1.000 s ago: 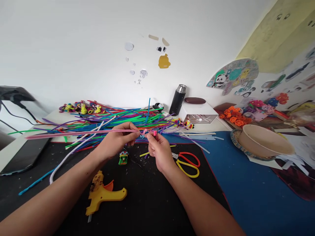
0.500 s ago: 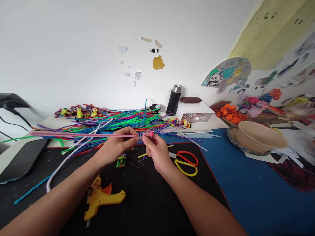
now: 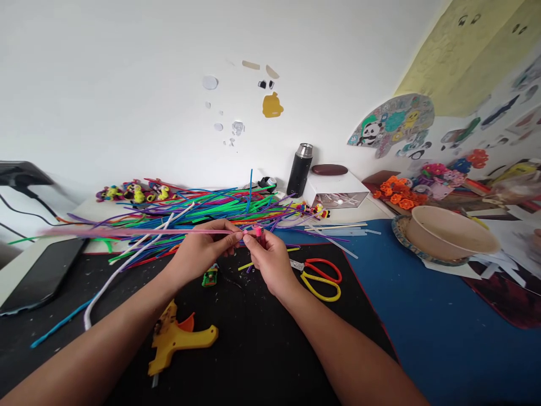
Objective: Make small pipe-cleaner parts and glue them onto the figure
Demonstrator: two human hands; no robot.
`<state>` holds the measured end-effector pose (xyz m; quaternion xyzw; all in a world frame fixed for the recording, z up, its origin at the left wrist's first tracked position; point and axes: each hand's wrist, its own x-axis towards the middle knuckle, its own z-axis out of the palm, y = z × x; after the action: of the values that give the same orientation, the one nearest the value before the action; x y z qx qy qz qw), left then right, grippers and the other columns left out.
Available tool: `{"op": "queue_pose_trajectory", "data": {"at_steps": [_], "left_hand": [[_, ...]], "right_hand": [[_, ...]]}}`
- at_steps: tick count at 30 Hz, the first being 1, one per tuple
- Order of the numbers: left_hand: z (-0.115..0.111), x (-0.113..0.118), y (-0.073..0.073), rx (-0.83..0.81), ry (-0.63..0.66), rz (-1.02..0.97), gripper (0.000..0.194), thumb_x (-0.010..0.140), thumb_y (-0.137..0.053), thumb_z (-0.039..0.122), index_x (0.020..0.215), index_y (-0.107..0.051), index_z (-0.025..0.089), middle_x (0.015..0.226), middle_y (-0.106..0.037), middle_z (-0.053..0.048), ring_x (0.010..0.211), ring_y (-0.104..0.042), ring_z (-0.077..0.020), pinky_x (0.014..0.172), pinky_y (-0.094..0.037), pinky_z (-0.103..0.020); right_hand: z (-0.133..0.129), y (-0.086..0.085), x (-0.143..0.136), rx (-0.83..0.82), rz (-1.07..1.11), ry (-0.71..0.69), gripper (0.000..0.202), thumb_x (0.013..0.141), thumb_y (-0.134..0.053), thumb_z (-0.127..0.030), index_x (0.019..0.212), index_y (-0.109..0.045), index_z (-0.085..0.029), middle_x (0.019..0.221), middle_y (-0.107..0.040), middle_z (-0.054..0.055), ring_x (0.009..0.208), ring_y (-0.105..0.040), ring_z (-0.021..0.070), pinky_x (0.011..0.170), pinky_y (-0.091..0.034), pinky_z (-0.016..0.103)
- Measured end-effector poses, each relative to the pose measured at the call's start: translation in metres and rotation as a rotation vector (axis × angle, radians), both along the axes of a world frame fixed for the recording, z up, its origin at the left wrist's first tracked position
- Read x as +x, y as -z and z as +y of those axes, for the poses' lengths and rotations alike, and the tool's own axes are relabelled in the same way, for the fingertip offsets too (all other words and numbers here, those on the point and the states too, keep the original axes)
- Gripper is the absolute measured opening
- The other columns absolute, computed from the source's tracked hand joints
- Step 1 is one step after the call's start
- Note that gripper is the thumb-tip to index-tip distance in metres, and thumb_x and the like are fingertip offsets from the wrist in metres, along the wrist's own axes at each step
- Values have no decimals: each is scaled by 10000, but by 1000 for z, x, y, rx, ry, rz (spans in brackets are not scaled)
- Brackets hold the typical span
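Observation:
A long pink pipe cleaner [image 3: 139, 232] stretches out level to the left from the pinched fingers of my left hand [image 3: 207, 246]. My right hand [image 3: 273, 260] is closed, its thumb and forefinger meeting the left fingertips at the pipe cleaner's end. A small pink-topped piece [image 3: 258, 231] sticks up from the right fingers; its lower part is hidden, so its kind is unclear. Just below the left hand lies a small green figure [image 3: 210, 276] on the black mat [image 3: 262, 349]. To the right of my right hand are scissors [image 3: 323, 278] with red and yellow handles.
Many coloured pipe cleaners [image 3: 220, 204] are heaped behind the hands. A yellow glue gun [image 3: 181, 340] rests in front. A phone [image 3: 44, 274] lies at left. Farther back stand a black flask [image 3: 301, 169] and a white box [image 3: 338, 192]; a beige bowl [image 3: 454, 234] is at right.
Both hands stay together in nearly the same place, the fingertips now closer to each other. The pink pipe cleaner's far end is blurred by motion. The view has shifted slightly.

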<state>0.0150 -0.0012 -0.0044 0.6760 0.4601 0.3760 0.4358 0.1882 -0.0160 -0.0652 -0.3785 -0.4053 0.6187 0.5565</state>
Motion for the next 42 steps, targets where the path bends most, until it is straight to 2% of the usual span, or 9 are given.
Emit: {"op": "queue_pose_trajectory", "data": {"at_steps": [4,9,13,28,42], "left_hand": [[1,1,-2,-7,-36,7,519,814,-872,697,822,-741,195,692,-702,-4,605,-638,-167,581,-519,-269],[0,1,-2,-31,-11,16,525,832,-838,711,850,-723,200,685,-695,0,610,-643,-172,589,-524,-277],[-1,1,-2,-35,-14,27,513,846,-821,704,850,-712,203,678,-682,6,603,-640,-174,586,-520,-283],[-2,2,-2,-67,15,39,538,817,-833,728,888,-722,207,709,-697,-2,638,-664,-194,604,-530,-293],[-3,0,-6,-41,42,62,517,817,-852,701,859,-733,200,720,-689,-4,638,-642,-183,601,-515,-284]], "right_hand": [[-1,-7,0,-25,31,14,474,775,-908,-602,942,-725,-198,577,-336,-125,479,-218,67,468,-144,262],[3,-10,3,-78,120,38,507,712,-948,-603,890,-698,-200,572,-338,-131,473,-210,55,468,-130,251],[2,-11,4,-89,145,-2,529,733,-937,-636,906,-715,-187,572,-349,-126,470,-230,52,474,-130,251],[0,-11,3,-120,167,-76,601,709,-966,-641,771,-533,-228,564,-366,-126,460,-253,49,468,-117,262],[-1,-11,5,-170,224,-178,599,708,-985,-596,788,-523,-223,571,-389,-135,454,-250,40,477,-118,256]]}}
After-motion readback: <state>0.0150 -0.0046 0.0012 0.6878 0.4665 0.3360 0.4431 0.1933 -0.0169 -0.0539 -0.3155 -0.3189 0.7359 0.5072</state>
